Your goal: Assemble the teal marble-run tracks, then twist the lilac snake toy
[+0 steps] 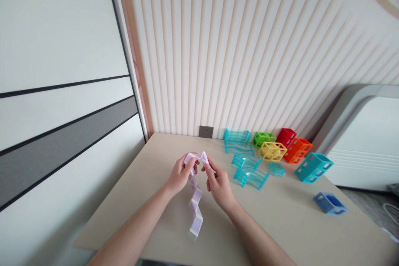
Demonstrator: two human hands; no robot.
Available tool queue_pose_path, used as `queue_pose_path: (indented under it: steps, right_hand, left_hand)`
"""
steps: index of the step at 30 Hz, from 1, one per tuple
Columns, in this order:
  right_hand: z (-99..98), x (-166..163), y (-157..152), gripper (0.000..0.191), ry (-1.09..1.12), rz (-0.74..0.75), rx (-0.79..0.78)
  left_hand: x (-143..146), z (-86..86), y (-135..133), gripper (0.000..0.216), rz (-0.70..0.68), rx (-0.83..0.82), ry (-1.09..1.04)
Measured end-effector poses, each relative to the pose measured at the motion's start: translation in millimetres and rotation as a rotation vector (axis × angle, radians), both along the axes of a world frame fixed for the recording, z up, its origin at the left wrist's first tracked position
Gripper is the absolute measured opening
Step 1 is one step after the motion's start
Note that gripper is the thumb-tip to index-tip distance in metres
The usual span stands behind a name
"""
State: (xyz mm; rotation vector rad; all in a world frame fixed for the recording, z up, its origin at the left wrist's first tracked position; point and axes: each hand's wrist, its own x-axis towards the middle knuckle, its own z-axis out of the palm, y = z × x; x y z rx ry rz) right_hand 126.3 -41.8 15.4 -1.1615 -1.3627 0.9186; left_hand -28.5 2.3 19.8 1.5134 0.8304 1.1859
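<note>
A pale lilac folding twist toy (195, 205) made of linked wedge segments is held above a beige table (156, 162). My left hand (181, 173) pinches its upper end from the left, fingers closed on the top segments. My right hand (218, 181) grips the same upper end from the right, fingers closed round it. The remaining segments hang down in a zigzag between my wrists, the lowest one near the table top.
To the right lie several clear teal curved track pieces (247, 168) and open-frame blocks: green (263, 138), yellow (272, 151), red (286, 136), orange (297, 150), teal (313, 167) and a blue one (329, 203) apart. A wall socket (206, 131) sits behind. A white cabinet (368, 141) stands right.
</note>
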Motion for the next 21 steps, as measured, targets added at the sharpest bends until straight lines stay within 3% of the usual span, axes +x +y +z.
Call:
queue_pose_path:
  steps: [7, 15, 18, 21]
  right_hand:
    - [7.5, -1.7, -3.1, 0.061, 0.125, 0.075, -0.189]
    - [24.5, 17.8, -1.8, 0.047, 0.476, 0.438, -0.421]
    - [24.1, 20.9, -2.9, 0.047, 0.517, 0.562, -0.506]
    - [21.3, 19.5, -4.2, 0.049, 0.511, 0.605, -0.479]
  left_hand:
    - [-9.8, 7.8, -1.7, 0.040, 0.081, 0.121, 0.195]
    - [-21.5, 11.6, 2.5, 0.034, 0.122, 0.343, 0.266]
    - [-27.3, 11.6, 5.2, 0.033, 0.097, 0.403, 0.279]
    - [-31.8, 11.8, 6.7, 0.033, 0.079, 0.433, 0.296]
